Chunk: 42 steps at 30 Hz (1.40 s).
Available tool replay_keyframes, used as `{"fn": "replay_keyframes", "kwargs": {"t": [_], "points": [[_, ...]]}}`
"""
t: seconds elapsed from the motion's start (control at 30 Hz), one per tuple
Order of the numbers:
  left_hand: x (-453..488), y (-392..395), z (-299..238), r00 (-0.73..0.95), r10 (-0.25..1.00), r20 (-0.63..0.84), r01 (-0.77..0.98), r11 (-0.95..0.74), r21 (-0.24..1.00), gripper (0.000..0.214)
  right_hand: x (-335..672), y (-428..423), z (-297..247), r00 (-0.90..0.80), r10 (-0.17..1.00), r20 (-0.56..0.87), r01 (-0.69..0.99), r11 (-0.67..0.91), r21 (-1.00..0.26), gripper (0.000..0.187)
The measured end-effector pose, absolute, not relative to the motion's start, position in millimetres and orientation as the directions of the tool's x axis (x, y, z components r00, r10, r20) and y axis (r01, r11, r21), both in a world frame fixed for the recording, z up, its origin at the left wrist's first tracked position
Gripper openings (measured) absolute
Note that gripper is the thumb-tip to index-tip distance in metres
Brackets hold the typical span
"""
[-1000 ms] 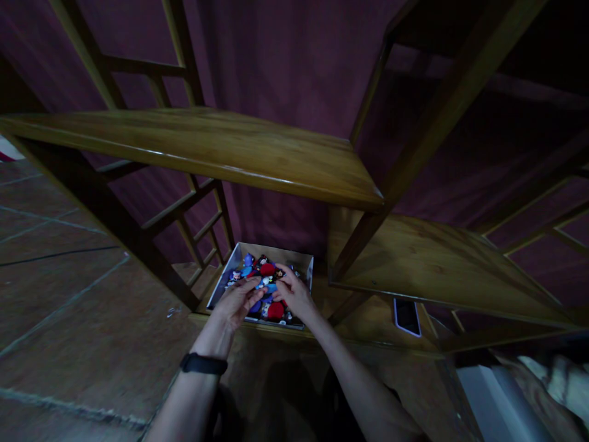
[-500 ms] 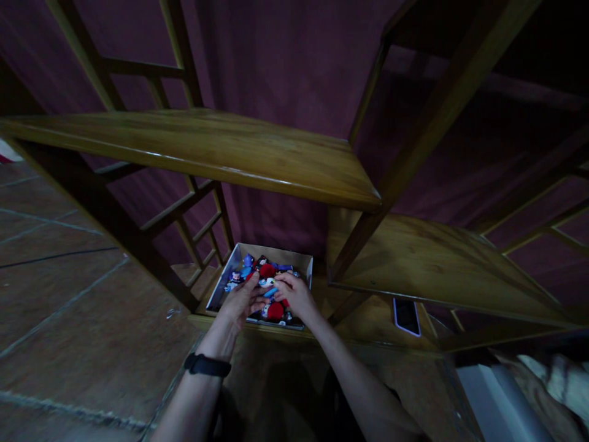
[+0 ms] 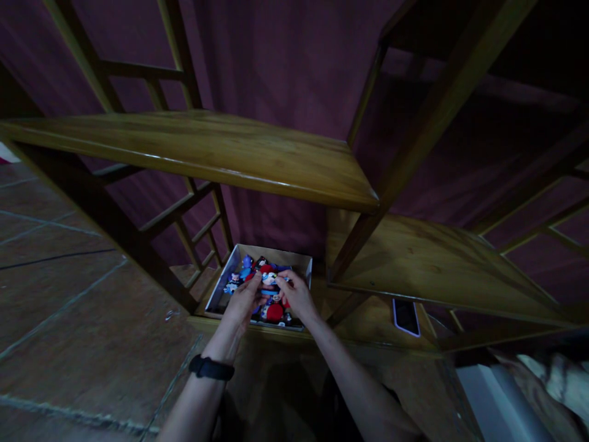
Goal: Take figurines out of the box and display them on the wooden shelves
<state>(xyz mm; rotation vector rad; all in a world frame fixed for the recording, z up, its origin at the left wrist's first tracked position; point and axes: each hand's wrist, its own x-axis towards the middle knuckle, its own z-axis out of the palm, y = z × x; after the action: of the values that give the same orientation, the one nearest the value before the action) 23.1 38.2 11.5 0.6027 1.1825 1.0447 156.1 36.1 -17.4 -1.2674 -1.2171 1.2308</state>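
Note:
A shallow white box (image 3: 221,287) on the lowest wooden shelf holds several small red, blue and white toy figures (image 3: 251,270). Both my hands are inside it, over the figures. My left hand (image 3: 243,301), with a black band on its wrist, and my right hand (image 3: 297,296) meet at a small blue and white figure (image 3: 270,279), fingers curled and pinched on it just above the pile. A round red toy (image 3: 275,312) lies in the box below my hands.
A wide wooden shelf board (image 3: 193,150) juts out above the box, and a lower board (image 3: 437,261) sits to the right. A phone (image 3: 405,316) lies on the bottom shelf at right. Tiled floor (image 3: 59,288) spreads to the left. Dark purple wall behind.
Both hands have shifted slightly deeper into the box and closed together on the small blue and white figure, lifting it a little off the pile.

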Motion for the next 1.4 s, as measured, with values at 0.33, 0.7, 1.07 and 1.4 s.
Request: {"fn": "replay_keyframes", "kwargs": {"t": [0.33, 0.7, 1.07, 1.4], "points": [[23.6, 42.3, 1.9, -0.002, 0.945, -0.327, -0.317, 0.309, 0.897, 0.047, 153.3, 28.9, -7.6, -0.033, 0.997, 0.065, 0.118, 0.068, -0.991, 0.029], [18.8, 41.7, 7.4, -0.013, 0.976, -0.216, -0.325, 0.2, 0.924, 0.036, 155.6, 35.4, -16.2, 0.136, 0.977, -0.165, -0.217, -0.133, -0.967, 0.036], [21.3, 39.0, 16.9, -0.059, 0.988, -0.143, -0.245, 0.125, 0.961, 0.041, 154.7, 34.3, -11.5, 0.038, 0.975, -0.218, -0.504, -0.17, -0.847, 0.036], [19.9, 38.7, 15.0, 0.051, 0.982, -0.18, -0.298, 0.186, 0.936, 0.046, 155.7, 35.6, -15.0, 0.074, 0.977, -0.201, -0.549, -0.128, -0.826, 0.041]]}}
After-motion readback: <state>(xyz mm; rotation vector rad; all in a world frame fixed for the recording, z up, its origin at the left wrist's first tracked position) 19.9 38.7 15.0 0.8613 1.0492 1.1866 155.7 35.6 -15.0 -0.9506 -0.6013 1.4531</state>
